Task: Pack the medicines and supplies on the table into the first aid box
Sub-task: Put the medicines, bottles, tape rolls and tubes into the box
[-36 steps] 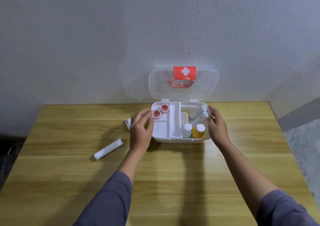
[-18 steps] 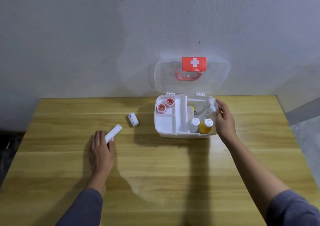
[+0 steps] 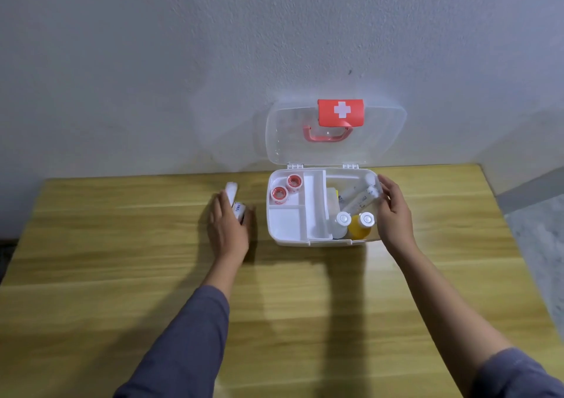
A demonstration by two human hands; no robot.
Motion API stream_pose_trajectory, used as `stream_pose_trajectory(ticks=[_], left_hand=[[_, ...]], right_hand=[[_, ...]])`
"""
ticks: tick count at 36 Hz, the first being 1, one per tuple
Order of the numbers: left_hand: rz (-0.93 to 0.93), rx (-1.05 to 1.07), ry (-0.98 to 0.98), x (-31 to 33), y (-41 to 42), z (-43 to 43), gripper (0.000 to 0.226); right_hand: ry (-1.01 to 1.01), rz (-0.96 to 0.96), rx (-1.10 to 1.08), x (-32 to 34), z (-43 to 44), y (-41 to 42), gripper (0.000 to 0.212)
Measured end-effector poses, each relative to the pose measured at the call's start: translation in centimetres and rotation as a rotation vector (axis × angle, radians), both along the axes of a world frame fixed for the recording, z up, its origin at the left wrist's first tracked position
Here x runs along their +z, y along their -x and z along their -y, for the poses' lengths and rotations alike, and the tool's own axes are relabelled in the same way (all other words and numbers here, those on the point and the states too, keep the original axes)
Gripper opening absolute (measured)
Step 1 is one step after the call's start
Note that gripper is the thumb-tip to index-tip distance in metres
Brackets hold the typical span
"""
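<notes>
Your left hand [image 3: 228, 230] lies on the light wooden table [image 3: 91, 260], just left of the white plastic first aid box [image 3: 287, 223]. It grips a long white gauze roll [image 3: 231, 191], which sticks out past your fingertips toward the wall. A short white roll with dark print [image 3: 238, 210] lies under your fingers, touching them; whether they grip it too, you cannot tell. Both rolls are blurred. Your right hand [image 3: 393, 214] rests against the box's right wall with fingers loosely spread, holding nothing. Inside the box, two red-cored tape rolls [image 3: 286, 187] sit in the back-left tray compartment, while the front-left one is bare. White tubes [image 3: 361, 198] lie slanted near your right fingers, with a yellow bottle [image 3: 360, 228] and a white-capped bottle [image 3: 342, 223] upright in front. Its clear lid [image 3: 293, 135] with the red cross label [image 3: 341, 112] stands open against the grey wall [image 3: 152, 62].
</notes>
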State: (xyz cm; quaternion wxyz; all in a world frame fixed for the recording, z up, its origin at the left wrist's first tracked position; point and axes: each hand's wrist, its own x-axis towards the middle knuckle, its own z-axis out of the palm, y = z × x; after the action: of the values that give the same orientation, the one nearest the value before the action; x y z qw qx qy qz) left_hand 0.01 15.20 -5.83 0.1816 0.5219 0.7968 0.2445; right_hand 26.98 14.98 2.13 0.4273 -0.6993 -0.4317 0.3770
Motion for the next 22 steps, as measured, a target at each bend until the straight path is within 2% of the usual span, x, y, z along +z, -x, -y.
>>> stream_pose_trajectory(ticks=[5, 9, 13, 16, 22], left_hand=[[-0.063, -0.084, -0.041, -0.4, -0.5, 1.2, 0.051], [-0.077, -0.063, -0.061, -0.5, 0.5, 2.7, 0.05], [-0.015, 0.063, -0.087, 0.4, 1.1, 3.6, 0.051], [0.082, 0.116, -0.18, 2.5, 0.3, 3.6, 0.052], [0.205, 0.0, -0.312, 7.5, -4.6, 3.4, 0.056]], right_hand=[[-0.005, 0.005, 0.007, 0.0, 0.0, -0.1, 0.038], [-0.004, -0.015, 0.015, -0.1, -0.1, -0.2, 0.038], [0.007, -0.013, 0.035, 0.0, -0.3, -0.3, 0.038], [0.013, -0.021, 0.044, 0.1, -0.6, -0.3, 0.038], [0.009, -0.046, 0.067, 0.6, -0.6, -0.3, 0.038]])
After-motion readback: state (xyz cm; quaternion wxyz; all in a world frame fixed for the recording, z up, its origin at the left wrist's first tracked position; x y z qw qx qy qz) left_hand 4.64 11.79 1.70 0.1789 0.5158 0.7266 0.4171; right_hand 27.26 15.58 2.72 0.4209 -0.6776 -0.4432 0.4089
